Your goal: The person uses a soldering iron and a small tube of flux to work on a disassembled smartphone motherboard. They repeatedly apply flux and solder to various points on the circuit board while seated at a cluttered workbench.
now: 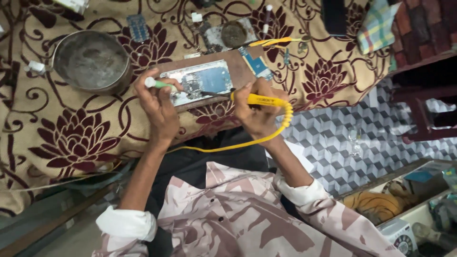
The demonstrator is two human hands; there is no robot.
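An opened phone [202, 81] with its circuit board showing lies on a brown wooden board [240, 66]. My right hand [257, 112] grips a yellow soldering iron [259, 100], its dark tip reaching left onto the phone's board. My left hand [159, 102] holds a thin green-and-white tool [159, 84] at the phone's left end. The iron's yellow cord [266, 138] loops down over my lap.
A round metal bowl [91, 62] sits left of the phone on a cream cloth with maroon flowers [71, 138]. Small circuit boards [138, 26], a dark round tin [234, 34] and yellow tweezers [273, 42] lie beyond. A patterned floor [342, 143] and open boxes [404, 209] are at right.
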